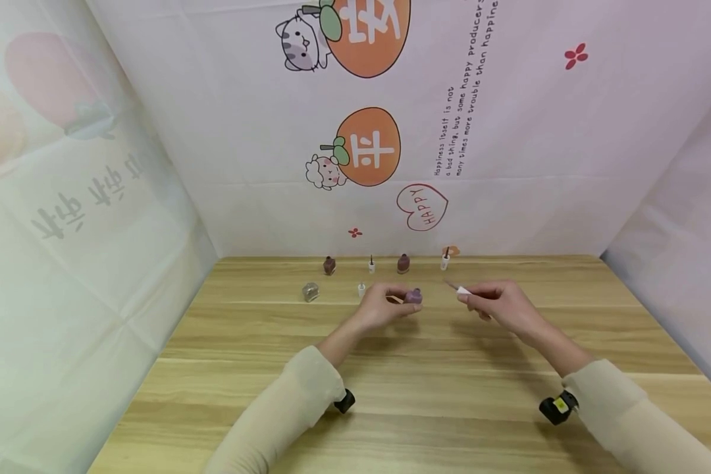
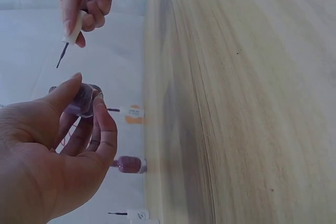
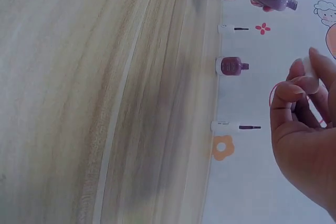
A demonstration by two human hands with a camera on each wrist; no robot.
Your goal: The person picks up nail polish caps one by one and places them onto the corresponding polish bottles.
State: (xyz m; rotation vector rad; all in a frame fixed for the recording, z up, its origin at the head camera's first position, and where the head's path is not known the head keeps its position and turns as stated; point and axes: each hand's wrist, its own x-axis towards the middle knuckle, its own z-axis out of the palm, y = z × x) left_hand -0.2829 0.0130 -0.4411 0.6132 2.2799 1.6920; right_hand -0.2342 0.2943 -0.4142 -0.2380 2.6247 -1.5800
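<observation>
My left hand [image 1: 384,307] pinches a small purple nail polish bottle [image 1: 413,297] between thumb and fingers, over the table. The bottle has no cap on, and its bare neck shows in the right wrist view. In my right hand [image 1: 505,307] is a white nail polish cap [image 1: 463,292], held between thumb and fingers. Its thin dark brush [image 2: 62,55] sticks out, apart from the bottle, in the left wrist view. Nearest the left hand, a white brush cap [image 1: 361,289] stands on the table, just behind the wrist.
Along the table's [image 1: 438,408] back stand a dark red polish bottle [image 1: 329,266], a white cap with its brush up [image 1: 371,265], another reddish bottle [image 1: 403,264] and another upright brush cap [image 1: 445,259]. A clear bottle [image 1: 311,292] is at the left. Printed cloth [image 1: 509,210] hangs behind.
</observation>
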